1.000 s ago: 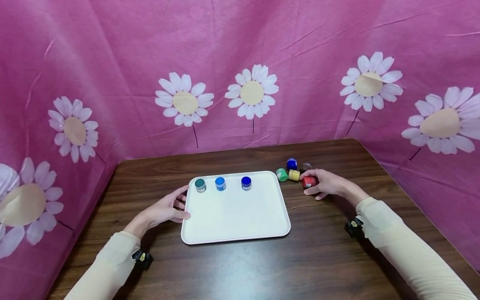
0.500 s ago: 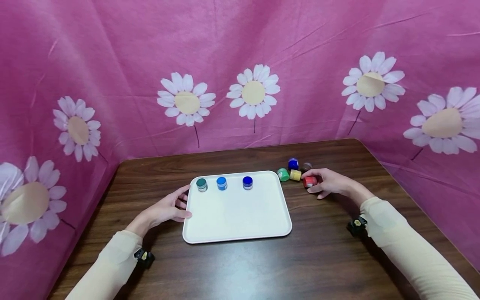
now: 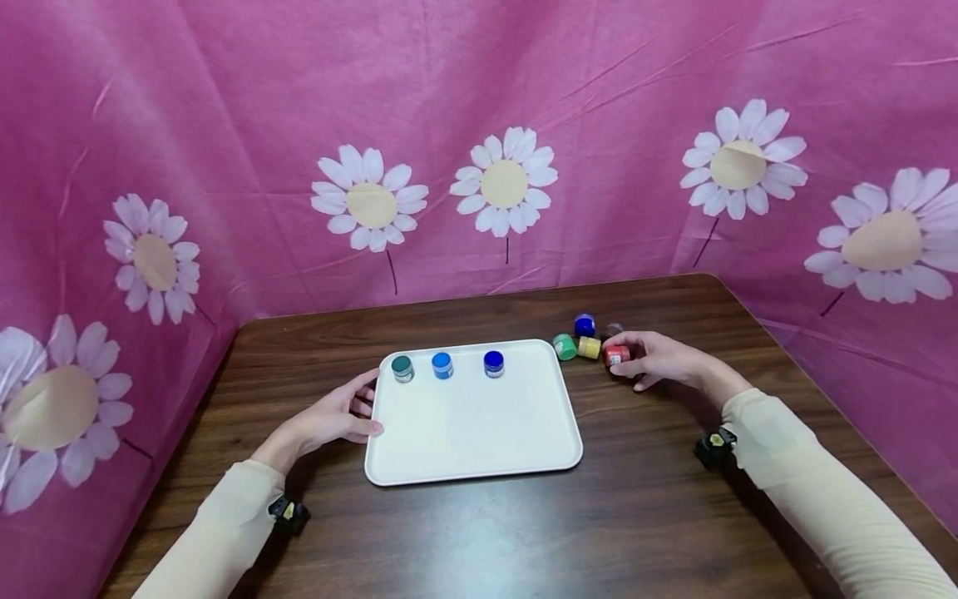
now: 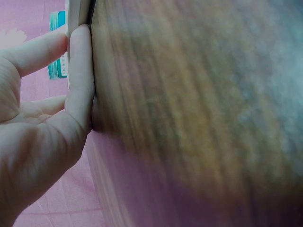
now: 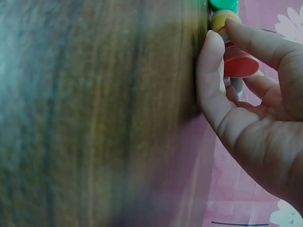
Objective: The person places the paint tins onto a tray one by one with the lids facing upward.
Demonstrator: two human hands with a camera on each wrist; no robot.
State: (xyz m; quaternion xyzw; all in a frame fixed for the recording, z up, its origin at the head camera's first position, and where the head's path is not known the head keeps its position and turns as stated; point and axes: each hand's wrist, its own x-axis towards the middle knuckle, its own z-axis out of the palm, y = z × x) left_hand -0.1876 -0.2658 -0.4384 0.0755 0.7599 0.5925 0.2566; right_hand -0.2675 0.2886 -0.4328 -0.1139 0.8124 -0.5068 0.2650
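Observation:
My right hand (image 3: pixel 666 362) pinches a small red paint jar (image 3: pixel 617 356) between thumb and fingers, at the right of a small cluster of jars. In the right wrist view the red jar (image 5: pixel 242 66) sits tilted between the fingertips. Against the left edge of a white tray (image 3: pixel 471 433) rests my left hand (image 3: pixel 333 416), thumb and fingers spread along the rim. Along the tray's far side stand a dark green jar (image 3: pixel 402 368), a light blue jar (image 3: pixel 442 365) and a dark blue jar (image 3: pixel 494 363), all upright.
Beside the tray's far right corner lie a green jar (image 3: pixel 565 347) and a yellow jar (image 3: pixel 589 348). Behind them are another dark blue jar (image 3: pixel 585 325) and a dark jar (image 3: pixel 614 329) partly hidden by my right hand. A pink flowered curtain (image 3: pixel 449 91) encloses the wooden table (image 3: pixel 479 532).
My right thumb has come in against the red jar, which has shifted up slightly and turned so that its label shows. The left hand and tray have stayed in place.

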